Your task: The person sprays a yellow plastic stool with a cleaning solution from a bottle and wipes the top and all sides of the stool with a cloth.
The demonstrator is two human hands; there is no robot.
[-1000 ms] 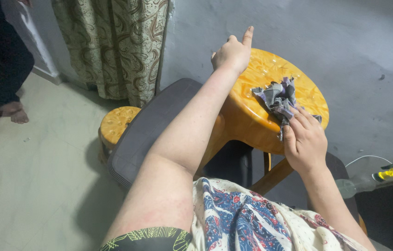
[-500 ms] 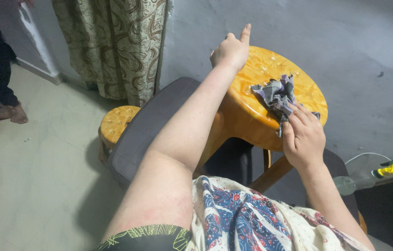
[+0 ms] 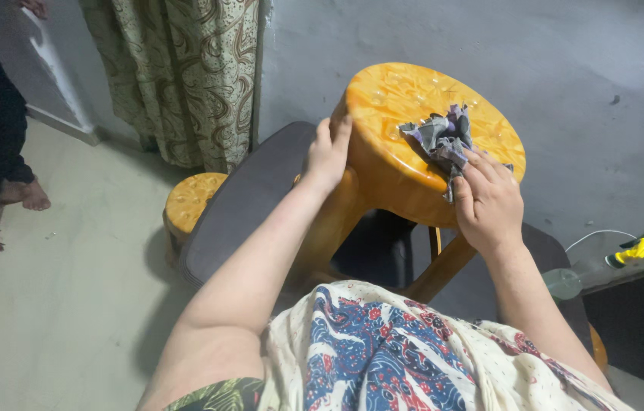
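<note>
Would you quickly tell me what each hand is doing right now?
Left hand: open, fingers gripping the edge of the orange stool.
Right hand: pressing a crumpled grey cloth onto the stool top.

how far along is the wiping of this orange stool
Hard to tell what is already wiped: the glossy stool top shows no clear clean or dirty patches. In hand: the right hand presses a crumpled grey cloth on the near right edge, while the left hand grips the rim. The legs look untouched.
</note>
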